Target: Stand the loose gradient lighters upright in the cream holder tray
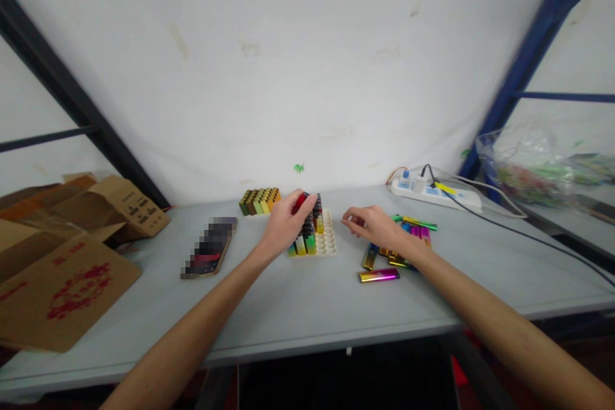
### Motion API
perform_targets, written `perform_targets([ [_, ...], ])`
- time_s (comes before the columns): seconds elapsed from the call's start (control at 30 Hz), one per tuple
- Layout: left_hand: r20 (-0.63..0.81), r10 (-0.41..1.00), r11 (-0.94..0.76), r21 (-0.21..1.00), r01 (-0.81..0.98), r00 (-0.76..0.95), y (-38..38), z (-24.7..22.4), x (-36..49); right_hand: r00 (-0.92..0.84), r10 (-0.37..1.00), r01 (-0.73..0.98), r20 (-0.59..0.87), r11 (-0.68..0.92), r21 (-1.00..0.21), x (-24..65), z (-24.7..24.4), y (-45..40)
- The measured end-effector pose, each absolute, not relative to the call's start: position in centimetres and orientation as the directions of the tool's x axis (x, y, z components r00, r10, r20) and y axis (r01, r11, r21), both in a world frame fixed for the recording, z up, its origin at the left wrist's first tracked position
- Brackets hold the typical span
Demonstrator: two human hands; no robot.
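Head view: I see desk [288, 307] between lighter pile [370, 257] and front edge [336, 342]
Left hand [284, 221]: gripping red lighter [300, 202] at white tray [328, 230]
Right hand [371, 224]: curled between tray and pile; whether gripping, I can't tell

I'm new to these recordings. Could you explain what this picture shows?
No machine here: a head-worn camera looks forward and down at its wearer's left hand and right hand, both bare. On the table, a pale tray is partly filled with upright lighters. Loose lighters lie to its right; another upright group stands behind, left. A phone and cardboard box lie left, a power strip back right. The left hand seems to grip a red object over the tray; whether the right holds anything is unclear.
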State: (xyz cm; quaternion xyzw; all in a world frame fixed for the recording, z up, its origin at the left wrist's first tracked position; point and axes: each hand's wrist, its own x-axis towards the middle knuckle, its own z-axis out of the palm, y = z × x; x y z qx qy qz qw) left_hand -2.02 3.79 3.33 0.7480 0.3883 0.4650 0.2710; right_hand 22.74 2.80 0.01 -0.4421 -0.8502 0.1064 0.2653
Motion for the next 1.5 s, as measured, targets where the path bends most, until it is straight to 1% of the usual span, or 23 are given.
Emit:
perform_targets([
  [0.1,0.477,0.830,-0.536,0.824,0.182,0.289,3.68,3.25,-1.87,-0.478,0.803,0.691,0.356,0.594,-0.413,22.77,-0.14,2.91],
  [0.2,0.495,0.810,-0.548,0.829,0.107,0.314,3.83,3.25,-1.77,-0.479,0.805,0.695,0.351,0.591,-0.409,22.79,-0.30,3.01],
  [0.33,0.521,0.807,-0.568,0.814,0.123,0.279,4.20,3.31,-1.75,-0.489,0.801,0.688,0.345,0.597,-0.412,22.76,-0.28,2.98],
  [0.5,0.484,0.830,-0.531,0.838,0.124,0.277,4.45,2.97,-1.85,-0.500,0.801,0.686,0.330,0.599,-0.414,22.68,-0.15,2.95],
  [0.73,0.545,0.797,-0.599,0.768,0.228,0.259,4.46,2.94,-2.08,-0.507,0.795,0.684,0.332,0.606,-0.406,22.60,-0.10,2.91],
  [0.87,0.531,0.794,-0.600,0.762,0.243,0.297,4.18,3.07,-2.08,-0.512,0.795,0.684,0.326,0.607,-0.405,22.58,0.03,2.75],
  [0.93,0.516,0.785,-0.614,0.724,0.314,0.344,4.03,3.15,-2.11,-0.514,0.794,0.684,0.325,0.608,-0.403,22.58,0.07,2.70],
  [1.03,0.534,0.714,-0.699,0.567,0.435,0.452,3.97,3.23,-2.23,-0.515,0.797,0.685,0.314,0.604,-0.408,22.58,0.03,2.73],
  [1.1,0.541,0.671,-0.741,0.465,0.485,0.506,4.05,3.20,-2.32,-0.519,0.797,0.684,0.310,0.604,-0.408,22.59,-0.06,2.82],
  [1.17,0.516,0.662,-0.748,0.407,0.524,0.544,4.18,3.09,-2.41,-0.524,0.793,0.687,0.311,0.610,-0.396,22.60,-0.16,2.91],
  [1.27,0.476,0.651,-0.758,0.360,0.544,0.591,4.37,2.93,-2.52,-0.526,0.789,0.690,0.316,0.614,-0.384,22.62,-0.25,2.97],
  [1.37,0.477,0.638,-0.767,0.323,0.555,0.604,4.44,2.91,-2.60,-0.530,0.789,0.686,0.309,0.614,-0.391,22.66,-0.24,2.97],
  [1.5,0.462,0.654,-0.754,0.336,0.564,0.599,4.32,3.09,-2.58,-0.533,0.785,0.683,0.314,0.619,-0.388,22.68,-0.02,2.85],
])
